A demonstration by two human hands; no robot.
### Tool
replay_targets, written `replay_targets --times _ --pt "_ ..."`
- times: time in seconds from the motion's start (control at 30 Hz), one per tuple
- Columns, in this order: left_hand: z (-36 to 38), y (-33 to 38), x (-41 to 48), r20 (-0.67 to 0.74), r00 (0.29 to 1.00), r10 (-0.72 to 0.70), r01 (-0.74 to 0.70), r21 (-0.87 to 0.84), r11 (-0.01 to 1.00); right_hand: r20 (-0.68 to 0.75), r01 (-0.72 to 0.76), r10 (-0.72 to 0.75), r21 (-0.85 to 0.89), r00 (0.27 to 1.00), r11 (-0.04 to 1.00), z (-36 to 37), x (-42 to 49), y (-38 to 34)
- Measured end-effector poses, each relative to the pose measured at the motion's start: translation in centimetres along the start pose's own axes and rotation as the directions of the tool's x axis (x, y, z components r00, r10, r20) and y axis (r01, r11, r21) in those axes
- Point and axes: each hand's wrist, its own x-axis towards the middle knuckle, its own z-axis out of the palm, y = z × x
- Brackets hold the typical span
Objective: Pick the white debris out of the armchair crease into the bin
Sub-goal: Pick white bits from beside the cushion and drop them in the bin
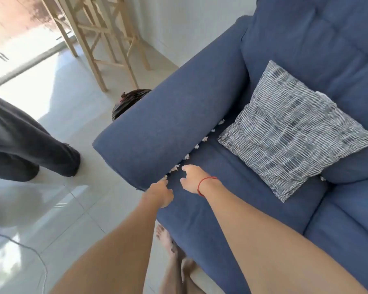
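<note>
White debris lies strung along the crease between the armrest and seat cushion. The left hand reaches the crease's near end; whether it pinches anything cannot be told. The right hand hovers loosely spread beside the nearest scrap. A dark bin waits behind the armrest.

Strong daylight pours in from the upper left, glaring off the pale floor tiles and washing out that corner, while the blue armchair sits evenly lit, edges bend with wide-angle distortion, and the whole frame is slightly soft.
</note>
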Motion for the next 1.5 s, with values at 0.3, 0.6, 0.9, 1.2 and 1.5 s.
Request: replay_targets --times 0.3,0.6,0.9,1.2,1.5 --pt "4.3 -1.6 8.0 -0.05 0.999 0.0 -0.005 -0.117 0.993 0.031 0.064 -0.06 -0.142 0.998 0.988 3.7 9.6 2.3" --pt "6.3 -2.0 10.9 -0.058 0.998 -0.026 0.021 -0.082 0.996 0.083 0.085 -0.061 -0.329 0.995 0.94 5.7 14.9 2.7" --pt "4.1 -0.7 10.6 -0.075 0.994 -0.073 0.076 0.034 0.997 -0.178 0.098 -0.126 -0.159 0.976 0.982 5.9 13.2 3.1" --pt "-1.0 4.9 5.1 -0.119 0.993 0.018 -0.038 -0.168 0.985 -0.389 0.075 -0.078 -0.022 0.918 0.997 -2.6 7.9 3.1" --pt "-15.1 14.1 -0.9 -0.408 0.896 0.174 -0.278 -0.211 0.937 -0.533 0.159 -0.03 0.199 0.846 0.967 -15.2 3.0 -0.8"
